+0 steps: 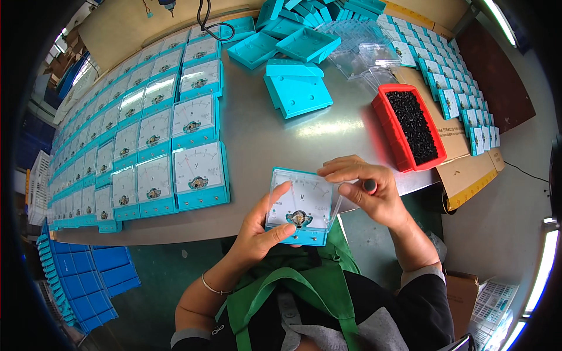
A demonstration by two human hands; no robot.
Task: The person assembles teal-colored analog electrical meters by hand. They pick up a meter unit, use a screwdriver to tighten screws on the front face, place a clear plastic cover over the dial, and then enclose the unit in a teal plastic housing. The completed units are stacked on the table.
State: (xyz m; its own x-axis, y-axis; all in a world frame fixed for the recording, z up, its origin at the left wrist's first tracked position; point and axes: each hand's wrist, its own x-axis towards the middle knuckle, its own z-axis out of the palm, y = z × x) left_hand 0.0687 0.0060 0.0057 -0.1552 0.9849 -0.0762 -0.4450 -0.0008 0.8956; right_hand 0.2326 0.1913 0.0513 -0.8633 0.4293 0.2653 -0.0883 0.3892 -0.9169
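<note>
In my left hand is a teal panel meter with a white dial, held near the table's front edge. The thumb lies over its lower front, close to the round metal movement, and a finger rests along the dial's left side. My right hand is at the meter's upper right, its thumb and fingers pinching a clear plastic cover that stands tilted at that side. A dark, round-ended handle with a red rim pokes out between the right fingers; the rest of that tool is hidden.
Rows of teal meters cover the table's left side. A red bin of small black parts stands at right, beside cardboard and more meters. Teal housings and clear covers lie at the back. Blue crates stand lower left.
</note>
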